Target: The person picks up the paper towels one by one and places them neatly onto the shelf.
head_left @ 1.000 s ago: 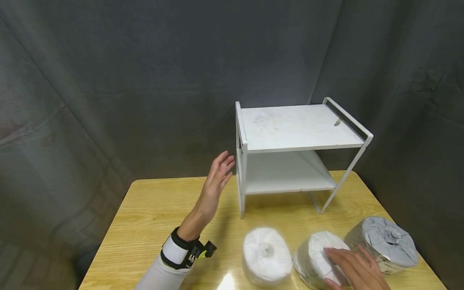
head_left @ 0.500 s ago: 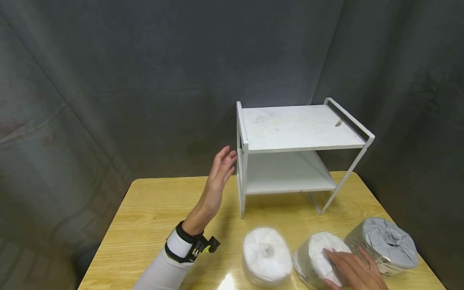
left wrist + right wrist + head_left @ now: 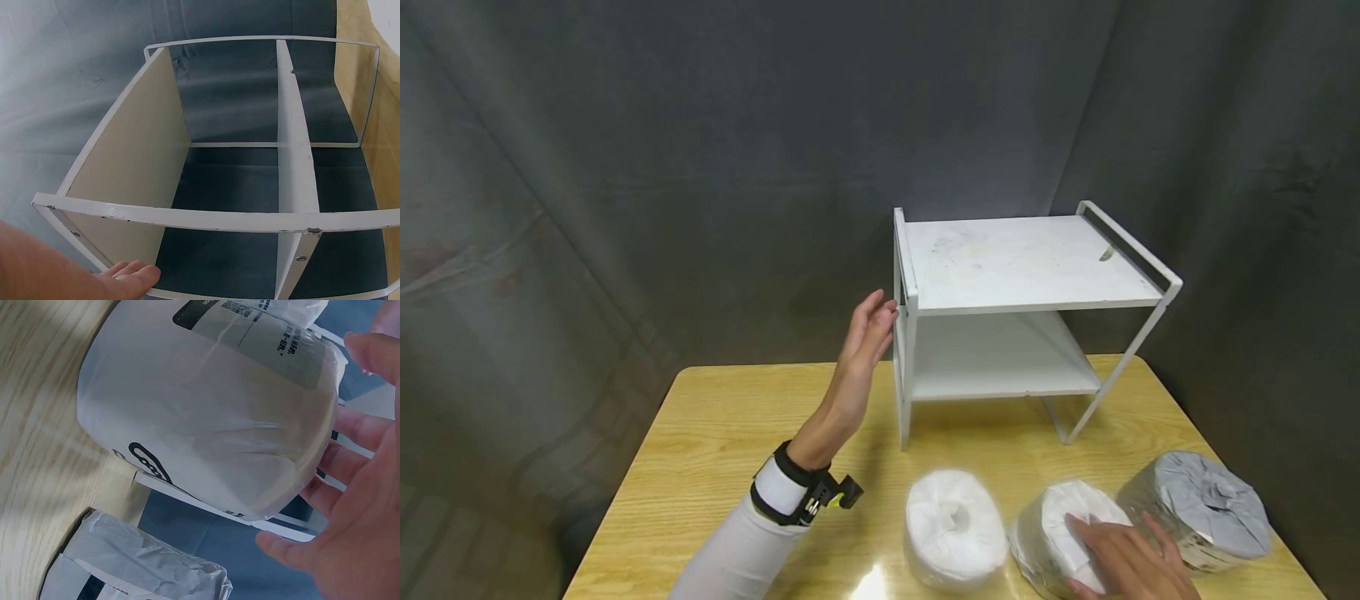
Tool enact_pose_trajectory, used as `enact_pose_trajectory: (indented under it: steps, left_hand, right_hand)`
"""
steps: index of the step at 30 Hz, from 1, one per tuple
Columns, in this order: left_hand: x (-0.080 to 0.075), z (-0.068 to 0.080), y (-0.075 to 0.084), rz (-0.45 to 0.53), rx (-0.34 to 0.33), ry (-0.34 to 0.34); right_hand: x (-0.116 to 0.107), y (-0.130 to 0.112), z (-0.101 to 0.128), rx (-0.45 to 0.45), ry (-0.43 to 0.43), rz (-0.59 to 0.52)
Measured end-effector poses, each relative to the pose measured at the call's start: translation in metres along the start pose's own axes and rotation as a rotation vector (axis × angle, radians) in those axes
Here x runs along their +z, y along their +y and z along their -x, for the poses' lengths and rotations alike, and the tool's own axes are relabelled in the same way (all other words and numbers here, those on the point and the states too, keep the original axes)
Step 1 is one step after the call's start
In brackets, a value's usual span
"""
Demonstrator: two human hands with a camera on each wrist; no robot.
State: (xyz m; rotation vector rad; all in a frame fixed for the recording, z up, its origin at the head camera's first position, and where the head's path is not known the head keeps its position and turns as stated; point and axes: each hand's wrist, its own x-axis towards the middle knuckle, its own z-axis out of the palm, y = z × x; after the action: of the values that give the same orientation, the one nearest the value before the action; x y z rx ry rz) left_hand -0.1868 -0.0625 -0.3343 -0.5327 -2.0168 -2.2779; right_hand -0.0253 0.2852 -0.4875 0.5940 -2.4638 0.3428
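A white two-tier shelf rack (image 3: 1022, 267) stands at the back of the wooden table (image 3: 722, 417). My left hand (image 3: 874, 323) is raised beside it, fingers straight, fingertips touching the rack's left front post. The left wrist view shows the rack's frame (image 3: 206, 219) close up, with my left hand (image 3: 106, 280) at its lower edge. My right hand (image 3: 1123, 560) lies flat on the middle wrapped paper roll (image 3: 1052, 529). In the right wrist view, spread fingers (image 3: 350, 487) rest against that roll's (image 3: 206, 419) end.
A white wrapped roll (image 3: 953, 529) stands left of the middle one and a grey wrapped roll (image 3: 1202, 504) right of it, also seen as a grey package (image 3: 131, 569). Dark curtains close in behind and on the right. Both shelves are bare.
My left hand has moved right and slightly up until its fingertips reach the rack's left post. My right hand stays on the middle roll.
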Motion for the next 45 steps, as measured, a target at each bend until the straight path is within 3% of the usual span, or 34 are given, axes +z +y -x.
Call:
enact_pose_trajectory:
  steps: [30,37,45]
  left_hand:
    - [0.016,-0.023,0.004,-0.008,-0.11,0.022]
    - [0.022,-0.031,0.005,0.018,-0.111,0.065]
    - [0.027,-0.038,0.003,0.022,-0.098,0.115]
  right_hand:
    - [0.008,-0.004,0.005,-0.009,-0.026,-0.033]
    - [0.013,-0.001,0.006,-0.045,0.008,-0.031]
    - [0.014,-0.003,0.008,-0.01,-0.041,-0.002]
